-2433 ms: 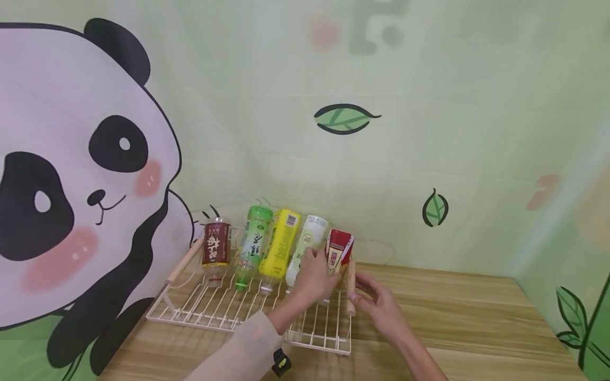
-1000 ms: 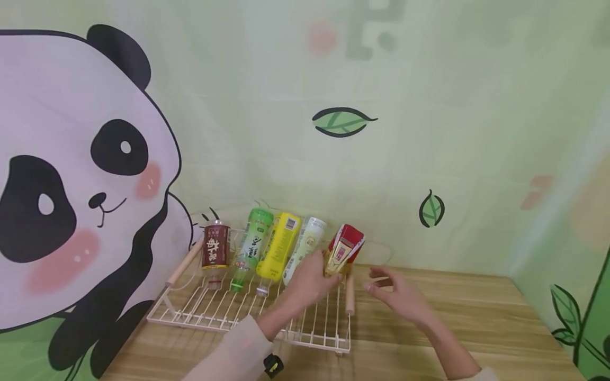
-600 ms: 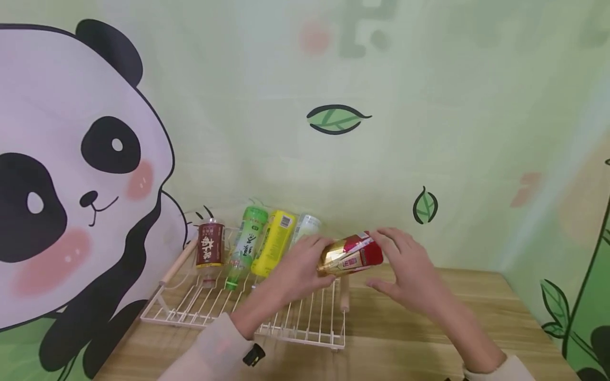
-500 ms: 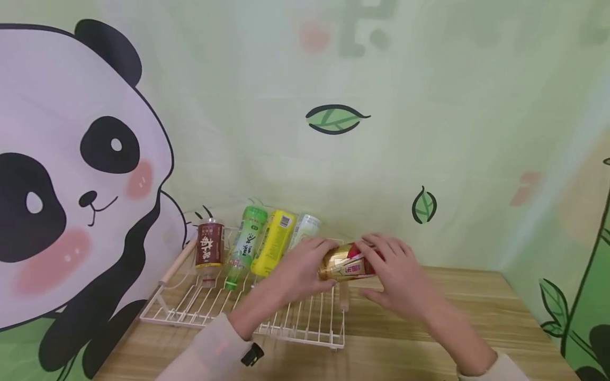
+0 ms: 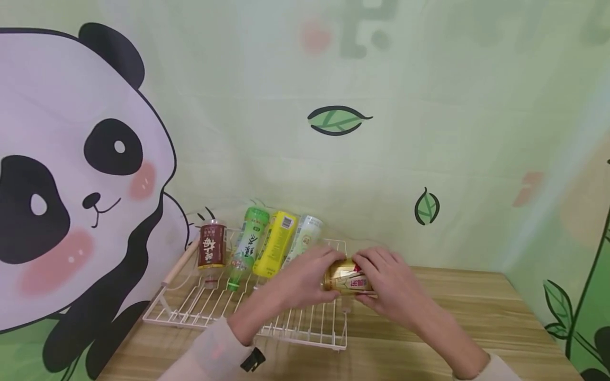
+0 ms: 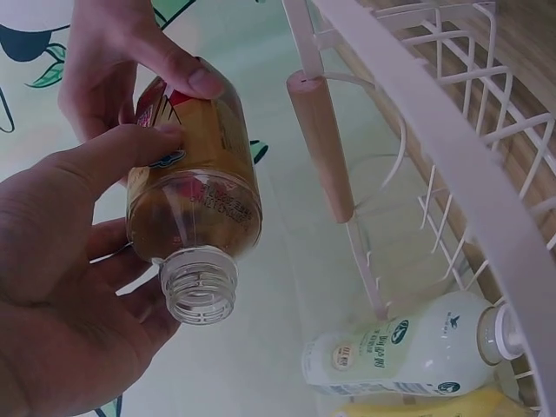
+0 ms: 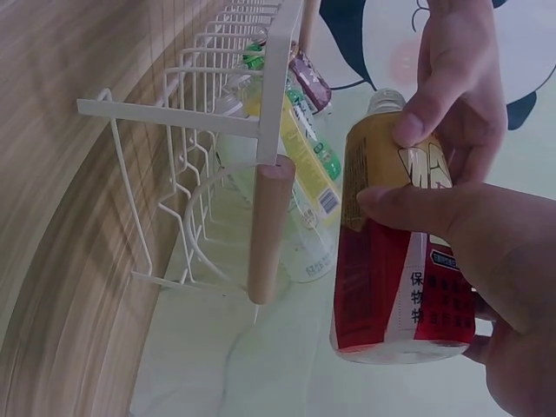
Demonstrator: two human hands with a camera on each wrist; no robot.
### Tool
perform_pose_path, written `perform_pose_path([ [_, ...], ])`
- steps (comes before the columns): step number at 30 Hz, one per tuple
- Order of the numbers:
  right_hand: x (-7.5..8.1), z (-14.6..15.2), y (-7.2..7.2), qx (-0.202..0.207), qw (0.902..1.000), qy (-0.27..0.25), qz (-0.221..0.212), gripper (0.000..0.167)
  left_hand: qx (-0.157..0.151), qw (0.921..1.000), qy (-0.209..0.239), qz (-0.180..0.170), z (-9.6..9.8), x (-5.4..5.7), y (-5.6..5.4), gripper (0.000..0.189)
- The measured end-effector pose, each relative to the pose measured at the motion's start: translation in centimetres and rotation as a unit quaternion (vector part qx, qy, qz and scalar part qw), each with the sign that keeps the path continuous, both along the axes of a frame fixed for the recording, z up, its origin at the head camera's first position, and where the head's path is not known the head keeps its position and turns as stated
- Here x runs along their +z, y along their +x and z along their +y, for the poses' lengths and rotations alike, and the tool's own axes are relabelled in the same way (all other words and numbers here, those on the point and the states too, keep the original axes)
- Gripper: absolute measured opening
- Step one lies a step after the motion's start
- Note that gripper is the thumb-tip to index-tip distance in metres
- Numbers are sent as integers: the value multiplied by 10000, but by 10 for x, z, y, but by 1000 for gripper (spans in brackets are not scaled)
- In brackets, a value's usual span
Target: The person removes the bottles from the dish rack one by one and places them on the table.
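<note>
Both hands hold a clear plastic bottle with a red and gold label, lying sideways above the right end of the rack. My left hand grips it near the neck end; my right hand grips the red base end. In the left wrist view, the bottle shows a bare threaded mouth without a cap. In the right wrist view, the red part of the bottle lies under the right thumb, and the left hand pinches the gold part. Some fingers are hidden behind the bottle.
A white wire rack with wooden handles stands on the wooden table. In it, neck down, lean a maroon-labelled bottle, a green bottle, a yellow bottle and a pale bottle. A panda-print cloth hangs behind.
My left hand has lifted the red and gold bottle out of the rack and tipped it sideways. My right hand has left the rack's handle and taken hold of the bottle's base end.
</note>
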State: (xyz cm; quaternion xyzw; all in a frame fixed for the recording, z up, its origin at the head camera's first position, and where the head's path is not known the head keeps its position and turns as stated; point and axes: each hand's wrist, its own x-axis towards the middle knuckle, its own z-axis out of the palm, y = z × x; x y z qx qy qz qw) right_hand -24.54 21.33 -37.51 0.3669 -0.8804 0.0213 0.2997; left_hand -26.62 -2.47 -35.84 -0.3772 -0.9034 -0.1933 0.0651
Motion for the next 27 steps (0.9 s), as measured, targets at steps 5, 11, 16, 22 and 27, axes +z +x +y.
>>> perform_pose_path([
  [5,0,3,0,165,9998,-31,88,77,4,9997,-161,173,4,1,3,71],
  [11,0,7,0,353,9977,68,566,73,-34,9998,-119,125,4,4,4,77],
  [16,2,23,-1,473,9960,-61,750,73,54,9991,307,-288,-5,15,2,93],
  [22,10,59,2,175,9970,-612,437,75,619,9938,828,-402,-29,19,-4,95],
  [27,18,95,7,-223,9901,-1387,85,76,978,9878,1084,-542,-49,11,-9,99],
])
